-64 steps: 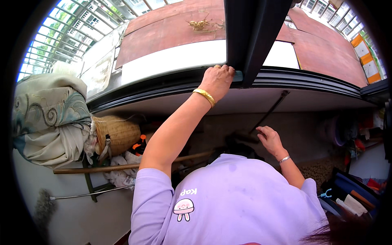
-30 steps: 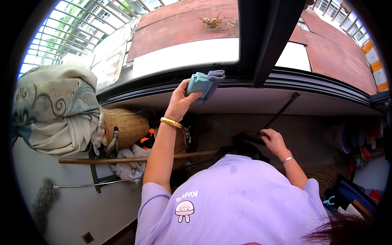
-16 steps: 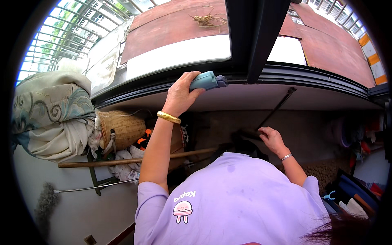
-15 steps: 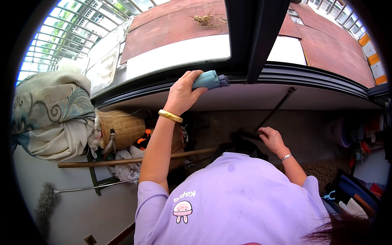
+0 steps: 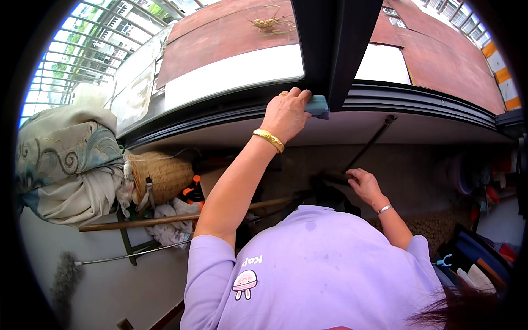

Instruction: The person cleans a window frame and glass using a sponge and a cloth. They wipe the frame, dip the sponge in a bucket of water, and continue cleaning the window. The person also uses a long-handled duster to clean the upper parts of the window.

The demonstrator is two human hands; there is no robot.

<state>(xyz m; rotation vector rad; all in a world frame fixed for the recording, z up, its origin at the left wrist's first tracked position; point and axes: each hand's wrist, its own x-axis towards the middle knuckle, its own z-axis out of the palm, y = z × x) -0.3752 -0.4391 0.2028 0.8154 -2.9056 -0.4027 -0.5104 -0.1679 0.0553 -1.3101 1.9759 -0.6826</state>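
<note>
The left hand is gripping a blue-green cleaning block at the black window rail. The block pokes out on the hand's right side. Its long way seems to run along the rail, toward the thick black post. The right hand is lower, well apart, fingers bent; I can't tell if it holds anything.

Flat reddish boards with visible seams carry a tan, knobbly bunch with thin, stringy stems.
</note>
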